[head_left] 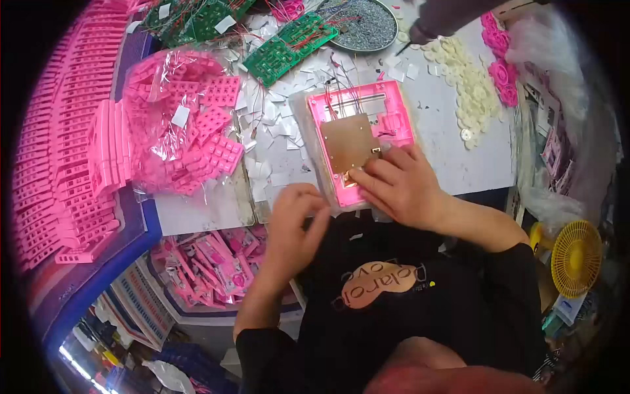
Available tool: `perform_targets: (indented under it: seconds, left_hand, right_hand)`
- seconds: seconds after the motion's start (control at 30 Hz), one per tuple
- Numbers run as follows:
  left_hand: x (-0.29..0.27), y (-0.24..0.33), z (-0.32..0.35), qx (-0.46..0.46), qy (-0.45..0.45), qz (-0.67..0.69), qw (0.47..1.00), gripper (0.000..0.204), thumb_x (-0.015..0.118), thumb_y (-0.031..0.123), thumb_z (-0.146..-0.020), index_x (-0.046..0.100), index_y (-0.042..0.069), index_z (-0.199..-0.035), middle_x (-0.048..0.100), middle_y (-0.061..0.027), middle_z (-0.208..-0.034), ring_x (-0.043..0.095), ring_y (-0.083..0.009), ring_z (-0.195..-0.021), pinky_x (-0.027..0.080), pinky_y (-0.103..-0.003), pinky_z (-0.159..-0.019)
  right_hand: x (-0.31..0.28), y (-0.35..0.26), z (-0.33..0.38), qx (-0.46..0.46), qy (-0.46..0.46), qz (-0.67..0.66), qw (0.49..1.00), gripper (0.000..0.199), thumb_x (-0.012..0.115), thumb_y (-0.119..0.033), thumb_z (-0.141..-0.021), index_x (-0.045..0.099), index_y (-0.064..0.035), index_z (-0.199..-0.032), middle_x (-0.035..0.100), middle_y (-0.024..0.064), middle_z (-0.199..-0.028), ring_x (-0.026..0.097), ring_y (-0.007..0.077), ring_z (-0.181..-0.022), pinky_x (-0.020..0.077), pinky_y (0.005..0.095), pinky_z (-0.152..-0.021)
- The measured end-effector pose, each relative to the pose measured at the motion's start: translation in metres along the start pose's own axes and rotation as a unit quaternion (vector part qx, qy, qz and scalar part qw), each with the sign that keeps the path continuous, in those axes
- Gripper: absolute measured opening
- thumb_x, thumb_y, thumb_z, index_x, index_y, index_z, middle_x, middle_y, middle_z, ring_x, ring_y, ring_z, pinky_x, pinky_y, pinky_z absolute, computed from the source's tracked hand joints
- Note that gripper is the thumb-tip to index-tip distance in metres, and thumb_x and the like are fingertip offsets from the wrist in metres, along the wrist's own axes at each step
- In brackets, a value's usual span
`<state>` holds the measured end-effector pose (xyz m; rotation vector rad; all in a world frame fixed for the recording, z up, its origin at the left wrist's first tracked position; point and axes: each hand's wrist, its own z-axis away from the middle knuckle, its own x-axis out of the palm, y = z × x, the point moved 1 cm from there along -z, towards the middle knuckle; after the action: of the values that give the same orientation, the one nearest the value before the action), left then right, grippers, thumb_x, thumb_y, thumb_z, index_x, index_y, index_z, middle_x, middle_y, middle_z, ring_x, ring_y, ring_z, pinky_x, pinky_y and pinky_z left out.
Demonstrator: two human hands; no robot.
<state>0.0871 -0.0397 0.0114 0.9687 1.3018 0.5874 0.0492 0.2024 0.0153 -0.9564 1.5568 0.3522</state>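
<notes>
A pink plastic casing (408, 134) lies face down on a padded base (317, 146) at the table's front edge. Inside it sits a brown circuit board (348, 141), with thin red and dark wires (348, 100) running out past its far edge. My right hand (405, 187) rests over the near right part of the casing, its bent fingers pressing on the board's near edge; what lies under the fingertips is hidden. Just off the casing's near left corner, my left hand (296, 220) hovers empty, fingers loosely curled and thumb apart.
A clear bag of pink keypads (187, 125) stands left, beside long rows of pink parts (62, 131). Green circuit boards (289, 49), a bowl of screws (361, 26), and cream discs (466, 85) lie farther back. A dark tool (446, 20) hangs overhead. A yellow fan (576, 258) is right.
</notes>
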Motion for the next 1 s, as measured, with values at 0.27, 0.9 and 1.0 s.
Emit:
perform_targets:
  seconds: [0.27,0.9,1.0]
  left_hand:
    - [0.009,0.004,-0.032,-0.226,0.042,0.442,0.867,0.013,0.059,0.007,-0.099,0.064,0.000,-0.089,0.069,-0.0109,-0.092,0.058,-0.0082,-0.065,0.044,-0.021,-0.055]
    - [0.021,0.023,-0.035,0.118,0.085,0.030,0.989,0.020,0.072,-0.006,-0.082,0.064,0.001,-0.099,0.068,-0.0135,-0.095,0.068,-0.0229,-0.079,0.055,-0.030,-0.067]
    - [0.024,0.028,-0.038,0.129,0.044,0.007,0.991,0.021,0.073,-0.004,-0.081,0.064,0.001,-0.099,0.068,-0.0135,-0.095,0.068,-0.0280,-0.079,0.055,-0.034,-0.068]
  right_hand:
    - [-0.019,-0.006,-0.005,-0.012,-0.169,0.026,0.985,0.058,0.071,-0.037,-0.084,0.058,-0.0198,-0.138,0.054,0.0019,-0.102,0.051,0.0189,-0.097,0.0385,0.0370,-0.077]
    - [-0.043,0.025,-0.014,-0.020,-0.091,-0.158,0.983,0.046,0.070,-0.014,-0.083,0.064,-0.0124,-0.128,0.062,0.0072,-0.100,0.063,0.0233,-0.089,0.0510,0.0367,-0.073]
    - [-0.050,0.030,-0.025,0.045,0.052,-0.269,0.961,0.033,0.072,-0.008,-0.084,0.069,-0.0078,-0.118,0.067,0.0066,-0.102,0.065,0.0209,-0.085,0.0526,0.0329,-0.069]
